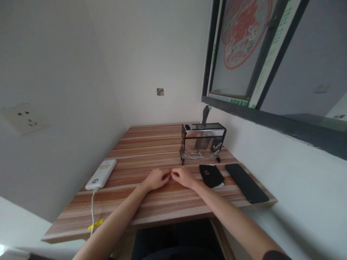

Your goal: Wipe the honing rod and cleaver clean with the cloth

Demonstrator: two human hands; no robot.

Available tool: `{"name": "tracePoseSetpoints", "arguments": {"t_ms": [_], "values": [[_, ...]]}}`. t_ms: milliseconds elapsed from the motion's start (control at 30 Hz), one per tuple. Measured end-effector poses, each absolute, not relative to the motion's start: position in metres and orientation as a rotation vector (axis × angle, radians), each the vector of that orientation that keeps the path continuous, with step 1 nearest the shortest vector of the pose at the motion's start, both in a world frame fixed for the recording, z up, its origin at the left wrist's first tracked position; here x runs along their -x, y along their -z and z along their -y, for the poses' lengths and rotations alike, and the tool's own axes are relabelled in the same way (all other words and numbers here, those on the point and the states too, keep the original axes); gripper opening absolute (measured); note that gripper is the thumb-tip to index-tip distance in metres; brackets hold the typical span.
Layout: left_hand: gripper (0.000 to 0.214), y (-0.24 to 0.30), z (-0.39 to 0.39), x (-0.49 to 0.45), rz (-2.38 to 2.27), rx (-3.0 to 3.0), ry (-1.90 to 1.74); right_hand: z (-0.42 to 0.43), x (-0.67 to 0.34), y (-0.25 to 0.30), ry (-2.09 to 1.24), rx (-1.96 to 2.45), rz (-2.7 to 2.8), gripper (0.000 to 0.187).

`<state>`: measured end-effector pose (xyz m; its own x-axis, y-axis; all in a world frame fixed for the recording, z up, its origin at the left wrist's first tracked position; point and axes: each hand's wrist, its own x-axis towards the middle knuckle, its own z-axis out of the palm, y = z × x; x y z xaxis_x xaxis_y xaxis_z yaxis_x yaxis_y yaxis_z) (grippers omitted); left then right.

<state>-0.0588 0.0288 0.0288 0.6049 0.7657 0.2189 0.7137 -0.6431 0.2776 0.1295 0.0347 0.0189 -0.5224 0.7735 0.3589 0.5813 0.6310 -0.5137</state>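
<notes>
Pale, smooth walls (pixel 65 68) close in around us, meeting a wood-grained surface (pixel 148 142) striped in reddish brown and cream. At the left edge of the frame we find a white wall socket (pixel 25 118) with dark slots. Lower left lies a white, rounded block (pixel 102 174) bearing a small dark round mark and a faint label too small for us to read. Its white cable (pixel 92 209) runs over the near edge, across yellow tape (pixel 95 224), just beside our left forearm.

Mid-frame, our left hand (pixel 156 179) and right hand (pixel 184 177) rest low over the surface and meet at their tips. On each, the fingers (pixel 163 170) are curled and drawn together with the thumb; whether something tiny sits between them, we cannot tell. Our forearms hide parts of the near edge. Above, a small square opening (pixel 160 91) interrupts the wall.

Right of centre stands a dark-framed, see-through knife holder (pixel 203 133), crumpled clear film round its lower part, a black knife handle (pixel 205 115) rising from the top. Just in front, near our right hand, lies a flat black pouch (pixel 211 176) with a small pale emblem we cannot make out. Farther right, a slim black slab (pixel 246 182) lies aslant. Upper right, a dark window frame (pixel 271 121) juts above these things, its white strips (pixel 273 54) printed with green characters too blurred to read, beside a lacy red round decoration (pixel 242 27).
</notes>
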Motion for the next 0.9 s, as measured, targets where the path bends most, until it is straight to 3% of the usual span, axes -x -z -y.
{"name": "tracePoseSetpoints", "arguments": {"t_ms": [900], "values": [[0.016, -0.0270, -0.0292, 0.0570, -1.253, -2.681, -0.486, -0.0372, -0.1299, -0.0153, -0.423, 1.068, 2.296, 0.022]]}}
